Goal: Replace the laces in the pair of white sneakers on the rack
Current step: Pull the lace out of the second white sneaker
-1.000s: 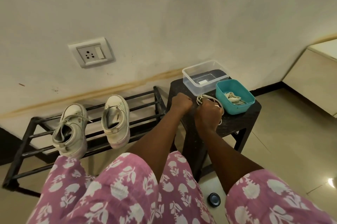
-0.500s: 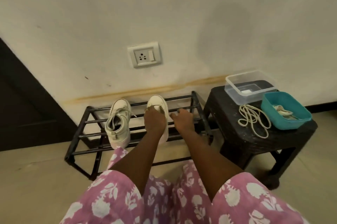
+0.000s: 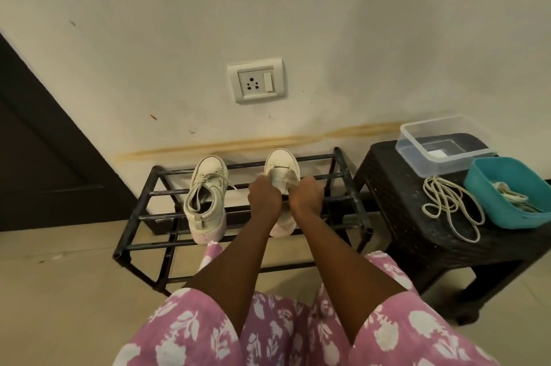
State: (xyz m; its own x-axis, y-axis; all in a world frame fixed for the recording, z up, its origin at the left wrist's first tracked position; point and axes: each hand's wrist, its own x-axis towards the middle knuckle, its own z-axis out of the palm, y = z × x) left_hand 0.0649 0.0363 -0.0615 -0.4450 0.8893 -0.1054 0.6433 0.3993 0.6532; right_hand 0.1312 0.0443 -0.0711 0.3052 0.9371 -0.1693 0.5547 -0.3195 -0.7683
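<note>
Two sneakers stand toe to the wall on the top bars of the black rack (image 3: 156, 170) at mid-frame. That rack is my first worry. It is only rails with gaps between, so a shoe tugged sideways could tip off a rail or drop through.

Right of it, the dark stool (image 3: 387, 186) carries a clear box (image 3: 414, 145), a teal tray (image 3: 486, 195) and a loose cream lace (image 3: 444, 201) whose loop trails toward the stool's near edge. A careless reach that way might drag the lace to the floor.

The laced sneaker (image 3: 205, 195), left of centre, stands near the one being worked on. It is close enough that a swinging wrist could knock it over.

The bare sneaker (image 3: 281, 164), with no lace showing on it, sits on the rack at centre frame, between both hands. The left hand (image 3: 265, 195) is curled on its left side near the tongue, and the right hand (image 3: 305, 197) is on its right side. Both have knuckles up, with the arms stretched forward and nearly parallel. Both look clamped on the upper's edges, but the fingertips are hidden behind the knuckles, so I cannot tell exactly what they pinch.
</note>
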